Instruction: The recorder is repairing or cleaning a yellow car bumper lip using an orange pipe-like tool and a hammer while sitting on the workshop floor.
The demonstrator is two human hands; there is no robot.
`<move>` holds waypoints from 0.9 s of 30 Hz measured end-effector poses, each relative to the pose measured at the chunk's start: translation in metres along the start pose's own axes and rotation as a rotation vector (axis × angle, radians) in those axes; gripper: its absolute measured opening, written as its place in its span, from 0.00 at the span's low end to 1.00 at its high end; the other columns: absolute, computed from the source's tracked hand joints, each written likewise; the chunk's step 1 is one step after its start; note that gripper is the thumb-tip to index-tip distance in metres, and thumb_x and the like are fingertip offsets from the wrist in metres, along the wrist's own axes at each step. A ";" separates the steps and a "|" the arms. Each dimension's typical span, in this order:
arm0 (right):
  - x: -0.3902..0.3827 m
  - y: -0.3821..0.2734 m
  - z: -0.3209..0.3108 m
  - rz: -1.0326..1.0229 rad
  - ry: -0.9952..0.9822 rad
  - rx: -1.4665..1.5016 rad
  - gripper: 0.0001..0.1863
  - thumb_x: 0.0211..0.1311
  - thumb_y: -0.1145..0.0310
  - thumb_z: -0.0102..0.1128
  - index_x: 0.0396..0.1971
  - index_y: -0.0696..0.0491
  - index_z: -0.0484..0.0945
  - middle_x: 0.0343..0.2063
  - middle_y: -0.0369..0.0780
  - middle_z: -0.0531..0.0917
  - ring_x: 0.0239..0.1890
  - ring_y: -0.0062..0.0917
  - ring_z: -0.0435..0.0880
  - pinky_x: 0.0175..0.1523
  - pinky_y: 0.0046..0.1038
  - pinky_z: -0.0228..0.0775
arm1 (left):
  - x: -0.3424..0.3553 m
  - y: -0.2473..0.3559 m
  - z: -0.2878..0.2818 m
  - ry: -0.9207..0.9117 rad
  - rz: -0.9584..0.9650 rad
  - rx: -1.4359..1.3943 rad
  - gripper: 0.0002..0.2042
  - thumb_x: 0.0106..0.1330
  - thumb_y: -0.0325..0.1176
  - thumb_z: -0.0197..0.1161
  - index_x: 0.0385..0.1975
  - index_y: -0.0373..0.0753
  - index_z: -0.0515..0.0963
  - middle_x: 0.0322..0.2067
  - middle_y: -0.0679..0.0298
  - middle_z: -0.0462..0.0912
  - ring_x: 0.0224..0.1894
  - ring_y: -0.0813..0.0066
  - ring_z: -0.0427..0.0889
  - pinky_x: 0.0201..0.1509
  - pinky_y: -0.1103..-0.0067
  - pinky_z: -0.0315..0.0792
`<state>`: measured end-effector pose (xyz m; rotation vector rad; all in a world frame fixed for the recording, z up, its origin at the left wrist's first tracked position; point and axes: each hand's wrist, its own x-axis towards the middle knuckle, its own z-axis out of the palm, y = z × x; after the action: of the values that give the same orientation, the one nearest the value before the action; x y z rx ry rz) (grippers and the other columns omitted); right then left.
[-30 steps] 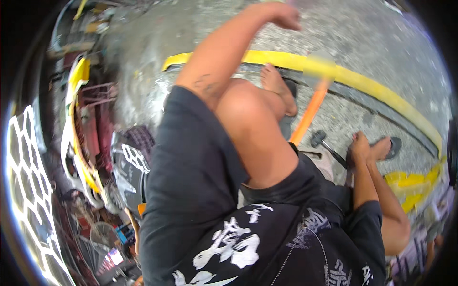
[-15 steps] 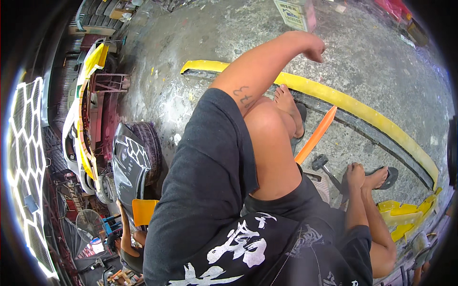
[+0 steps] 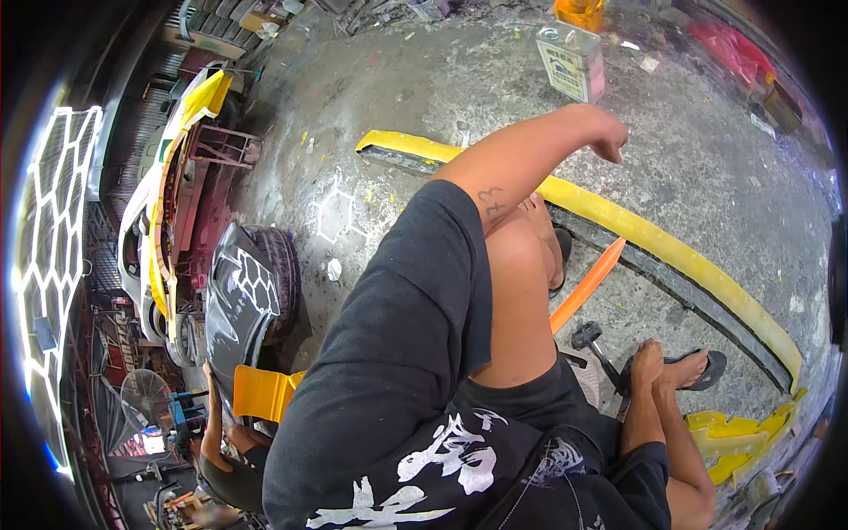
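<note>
My left hand (image 3: 608,140) hangs bent over the long yellow strip (image 3: 662,234), partly covered by my forearm (image 3: 539,157); those fingers turn from sight, their state untellable. On the strip's near side, my right hand (image 3: 647,364) is beside a hammer (image 3: 586,336); I can't tell whether its fingers grip the handle.

Worn grey concrete floor (image 3: 389,71) under a bright honeycomb of white lights (image 3: 57,265).
Stained, scuffed (shiny enough in one patch to mirror hexagons (image 3: 336,215)), with ribbed grey panelling (image 3: 137,150) toward the left and a round fan (image 3: 146,391) lower down.
</note>
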<state>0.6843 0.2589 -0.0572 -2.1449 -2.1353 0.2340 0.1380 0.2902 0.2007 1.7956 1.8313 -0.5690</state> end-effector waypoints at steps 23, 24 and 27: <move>0.011 0.004 0.015 -0.076 0.187 0.074 0.28 0.50 0.53 0.75 0.44 0.57 0.76 0.40 0.52 0.82 0.50 0.49 0.81 0.55 0.45 0.72 | -0.008 -0.027 0.012 0.118 0.099 -0.099 0.29 0.69 0.54 0.61 0.57 0.34 0.78 0.46 0.45 0.86 0.49 0.50 0.86 0.55 0.64 0.76; 0.014 0.013 0.013 -0.068 0.190 0.057 0.28 0.50 0.53 0.75 0.44 0.57 0.76 0.40 0.52 0.82 0.50 0.49 0.81 0.55 0.45 0.72 | -0.004 -0.025 0.013 0.129 0.110 -0.094 0.28 0.69 0.53 0.61 0.57 0.34 0.78 0.46 0.45 0.86 0.48 0.50 0.86 0.54 0.64 0.76; 0.011 0.015 0.012 0.068 0.044 0.091 0.25 0.58 0.57 0.68 0.48 0.57 0.70 0.48 0.47 0.76 0.59 0.38 0.73 0.63 0.42 0.64 | 0.000 -0.027 0.015 0.139 0.112 -0.104 0.27 0.69 0.53 0.61 0.56 0.35 0.78 0.43 0.47 0.87 0.44 0.55 0.86 0.51 0.66 0.77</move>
<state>0.6966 0.2691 -0.0718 -2.1529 -1.9909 0.2812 0.1122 0.2802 0.1872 1.8944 1.8010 -0.3078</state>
